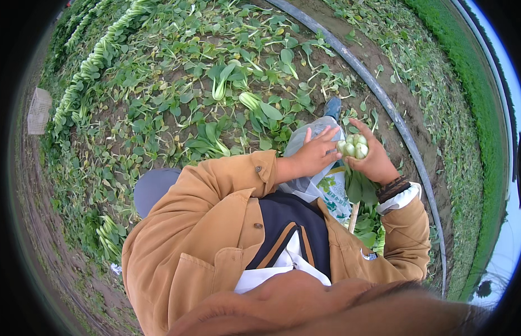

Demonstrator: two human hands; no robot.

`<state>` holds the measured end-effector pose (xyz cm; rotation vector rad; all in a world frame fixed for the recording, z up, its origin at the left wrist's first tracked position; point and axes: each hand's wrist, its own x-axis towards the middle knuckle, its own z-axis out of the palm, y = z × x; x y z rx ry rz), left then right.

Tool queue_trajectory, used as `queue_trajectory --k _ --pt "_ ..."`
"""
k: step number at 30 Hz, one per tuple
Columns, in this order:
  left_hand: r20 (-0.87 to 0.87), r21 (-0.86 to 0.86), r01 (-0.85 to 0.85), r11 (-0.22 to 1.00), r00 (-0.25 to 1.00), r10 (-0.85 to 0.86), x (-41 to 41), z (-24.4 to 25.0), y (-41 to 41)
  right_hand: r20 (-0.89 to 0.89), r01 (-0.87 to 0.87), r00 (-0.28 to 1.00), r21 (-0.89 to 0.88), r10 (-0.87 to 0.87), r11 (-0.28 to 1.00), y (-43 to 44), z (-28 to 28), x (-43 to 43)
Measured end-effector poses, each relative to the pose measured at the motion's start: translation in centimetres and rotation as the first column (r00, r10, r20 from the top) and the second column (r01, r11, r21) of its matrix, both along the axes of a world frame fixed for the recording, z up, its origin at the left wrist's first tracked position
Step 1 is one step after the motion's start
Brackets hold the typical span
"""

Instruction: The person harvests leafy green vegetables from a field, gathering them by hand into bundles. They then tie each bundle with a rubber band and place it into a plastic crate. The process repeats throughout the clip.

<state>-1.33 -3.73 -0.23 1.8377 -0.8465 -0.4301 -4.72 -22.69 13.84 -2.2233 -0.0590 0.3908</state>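
Note:
My right hand (369, 157) is closed around a bunch of bok choy (355, 146). Its pale, rounded stem ends face up towards me, and the green leaves hang below the palm. Close beside it is my left hand (314, 156), palm down with the fingers apart. Its fingertips are at the near side of the stem ends; whether they press on them I cannot tell. Clear plastic (301, 136) covers my leg under the hands, with a printed plastic bag (337, 195) below it. More bok choy leaves (367, 229) lie beneath my right forearm.
Cut bok choy heads (219, 84) lie on the leaf-strewn soil ahead. A grey hose (386, 103) curves along the right. Long rows of laid bok choy (94, 56) run at the far left, near a pale plastic crate (38, 111). Another pile (109, 237) lies behind my left elbow.

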Motion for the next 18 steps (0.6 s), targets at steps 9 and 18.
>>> queue_trajectory --k 9,18 --pt "0.353 0.212 -0.276 0.937 0.916 0.19 17.1 -10.8 14.1 -0.07 0.078 0.993 -0.22 -0.096 0.972 2.2 -3.1 -0.1" --pt "0.036 0.8 0.285 0.528 0.856 -0.516 8.7 -30.2 27.8 -0.052 0.211 0.972 -0.239 -0.229 0.948 3.6 -4.7 1.0"
